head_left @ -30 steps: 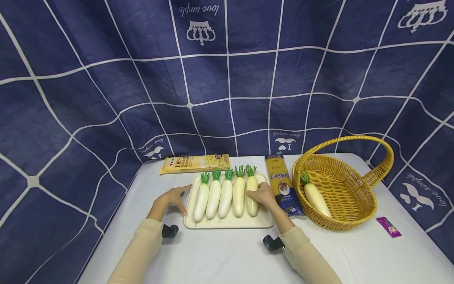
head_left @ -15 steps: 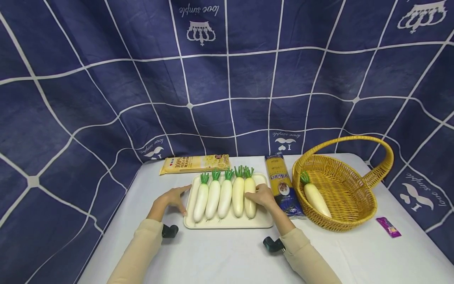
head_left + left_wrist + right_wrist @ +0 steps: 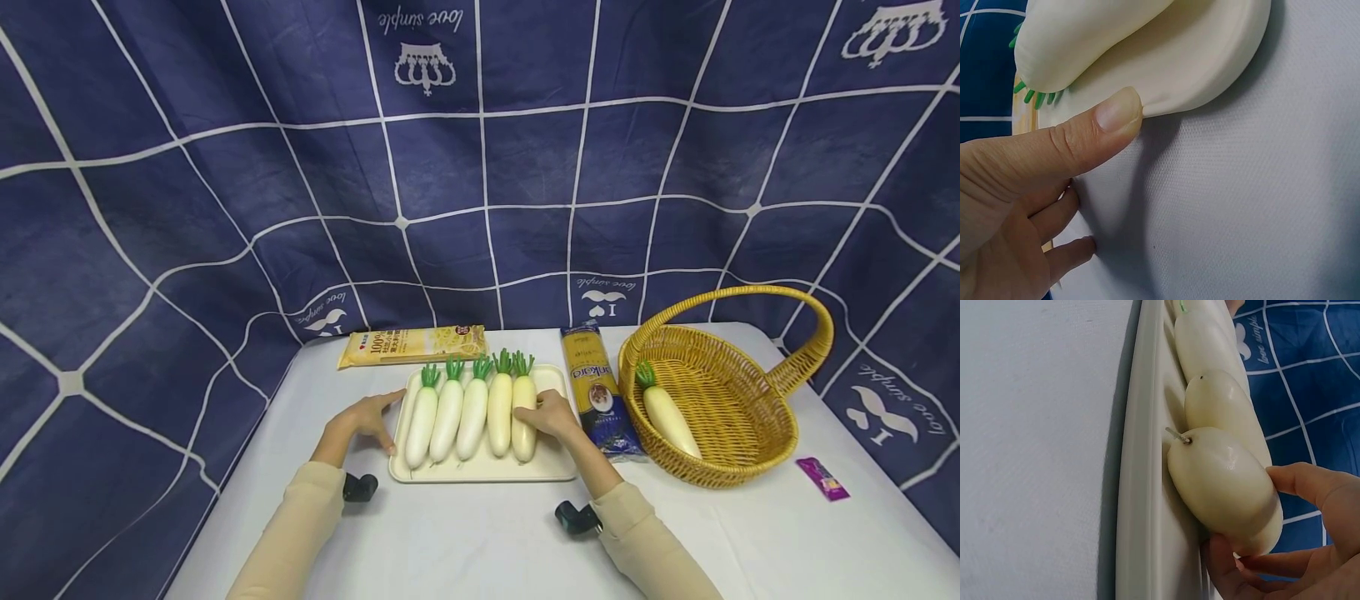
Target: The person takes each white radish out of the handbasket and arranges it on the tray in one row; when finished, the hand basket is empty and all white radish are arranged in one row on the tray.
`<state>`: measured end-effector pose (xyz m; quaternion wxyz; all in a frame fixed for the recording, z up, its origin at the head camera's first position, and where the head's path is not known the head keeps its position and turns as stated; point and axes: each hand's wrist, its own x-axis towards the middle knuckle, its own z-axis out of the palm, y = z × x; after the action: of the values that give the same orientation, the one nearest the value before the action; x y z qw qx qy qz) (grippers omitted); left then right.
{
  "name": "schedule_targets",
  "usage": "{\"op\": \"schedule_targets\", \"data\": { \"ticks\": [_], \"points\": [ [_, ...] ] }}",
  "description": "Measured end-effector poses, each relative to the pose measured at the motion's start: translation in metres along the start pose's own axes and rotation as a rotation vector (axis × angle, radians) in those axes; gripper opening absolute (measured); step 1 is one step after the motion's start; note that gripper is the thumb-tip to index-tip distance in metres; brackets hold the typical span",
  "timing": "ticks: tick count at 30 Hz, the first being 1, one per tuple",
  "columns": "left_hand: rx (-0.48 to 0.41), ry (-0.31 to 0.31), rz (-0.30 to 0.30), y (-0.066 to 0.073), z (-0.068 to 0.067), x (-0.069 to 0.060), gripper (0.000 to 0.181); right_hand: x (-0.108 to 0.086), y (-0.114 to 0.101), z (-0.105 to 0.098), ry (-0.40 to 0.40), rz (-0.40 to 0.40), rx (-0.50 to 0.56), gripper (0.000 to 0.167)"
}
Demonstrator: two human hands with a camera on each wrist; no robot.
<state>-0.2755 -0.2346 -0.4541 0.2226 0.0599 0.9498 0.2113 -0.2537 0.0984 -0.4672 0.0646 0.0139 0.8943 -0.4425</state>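
Observation:
Several white radishes with green tops lie side by side on a cream tray (image 3: 483, 473). The right hand (image 3: 553, 415) grips the rightmost radish (image 3: 524, 440), thumb on its upper side and fingers under its far side; its thin root tip (image 3: 1177, 435) shows in the right wrist view. This radish lies against its neighbour (image 3: 499, 417). At the tray's left edge is the left hand (image 3: 367, 419), its thumb (image 3: 1116, 115) touching the rim and its other fingers loosely spread beside the tray. The left wrist view shows part of the leftmost radish (image 3: 1079, 37) above that thumb.
A wicker basket (image 3: 750, 375) with a tall handle stands on the right, another radish (image 3: 670, 421) inside. Between it and the tray lies a blue and yellow pasta packet (image 3: 600, 392). A yellow packet (image 3: 412, 346) is behind the tray; a purple sachet (image 3: 822, 479) lies far right.
The right hand has shifted slightly left with the rightmost radish, closing the gap to its neighbour. The whole row has moved a little to the left. The left hand stays put.

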Motion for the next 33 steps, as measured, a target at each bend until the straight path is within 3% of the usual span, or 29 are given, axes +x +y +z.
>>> {"op": "schedule_targets", "data": {
  "ticks": [9, 26, 33],
  "points": [
    [-0.004, 0.002, -0.014, 0.0007, 0.0, -0.0001, 0.12, 0.0006, -0.0011, 0.0025, -0.007, 0.001, -0.002, 0.033],
    [0.015, 0.01, 0.02, 0.0006, -0.0013, -0.0029, 0.117, 0.0003, -0.0003, 0.0059, -0.013, -0.024, 0.021, 0.032],
    [0.014, 0.009, 0.012, -0.0005, -0.0001, -0.0004, 0.118, -0.0002, 0.0003, 0.0035, -0.017, 0.002, 0.022, 0.052]
  ]
}}
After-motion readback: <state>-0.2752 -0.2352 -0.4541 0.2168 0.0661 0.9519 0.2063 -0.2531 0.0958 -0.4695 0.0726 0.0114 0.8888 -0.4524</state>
